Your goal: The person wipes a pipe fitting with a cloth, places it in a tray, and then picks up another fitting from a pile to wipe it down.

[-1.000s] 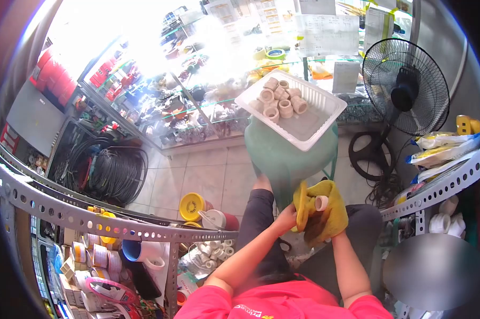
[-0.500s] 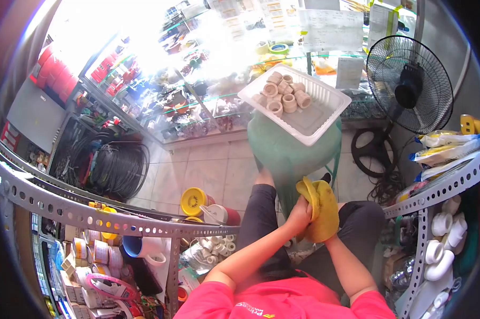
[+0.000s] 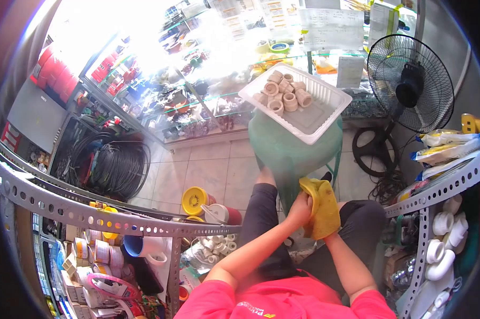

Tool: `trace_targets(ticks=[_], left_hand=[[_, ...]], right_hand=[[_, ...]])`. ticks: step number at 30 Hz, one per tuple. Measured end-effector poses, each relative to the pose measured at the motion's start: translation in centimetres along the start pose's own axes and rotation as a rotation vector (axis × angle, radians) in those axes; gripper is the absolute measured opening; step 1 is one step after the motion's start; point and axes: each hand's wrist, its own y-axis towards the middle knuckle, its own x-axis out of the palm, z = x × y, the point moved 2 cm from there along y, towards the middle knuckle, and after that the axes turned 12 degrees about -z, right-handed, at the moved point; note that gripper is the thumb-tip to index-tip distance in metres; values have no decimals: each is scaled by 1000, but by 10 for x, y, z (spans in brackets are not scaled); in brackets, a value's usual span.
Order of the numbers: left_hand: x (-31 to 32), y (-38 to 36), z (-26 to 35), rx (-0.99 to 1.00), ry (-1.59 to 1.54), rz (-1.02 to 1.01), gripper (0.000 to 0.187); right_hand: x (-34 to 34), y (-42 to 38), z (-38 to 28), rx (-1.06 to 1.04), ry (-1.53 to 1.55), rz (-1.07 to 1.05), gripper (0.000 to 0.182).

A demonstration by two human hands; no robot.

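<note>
A yellow cloth (image 3: 325,209) is bunched between my hands, above my lap. My left hand (image 3: 300,208) is closed on its left edge, with the fingers partly tucked behind the fold. The cloth covers my right hand entirely; only the wrist comes out below it. In front of my knees stands a green stool (image 3: 295,151). A white plastic tray (image 3: 325,125) rests tilted in view on top of it, with several beige pipe fittings (image 3: 289,101) gathered in its far left part.
A black fan (image 3: 408,90) stands at the right. Metal shelf rails (image 3: 112,220) run close on both sides. Yellow-lidded tubs (image 3: 195,200) sit left of my leg. Coiled black cable (image 3: 120,167) lies farther left, and glass display shelves (image 3: 218,106) stand ahead.
The cloth and both hands have shifted very slightly, and the cloth's lower edge has risen a little. My left hand keeps its hold on the cloth.
</note>
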Motion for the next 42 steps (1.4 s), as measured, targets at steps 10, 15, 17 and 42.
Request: trace_targets(ticks=[10,15,17,42], left_hand=[[28,-23,-38,88,-105,-9,27],[15,-6,-45,-256,-239,-19,35],[18,-4,-70,-22,21,-52,32],[21,-17,4,-150,-304,-55,31]], right_hand=[[-14,1,5,243,-37,-325,43],[1,2,11,140,112,-152,43],[4,3,14,118,174,-112,43],[-2,1,11,40,316,5,38]])
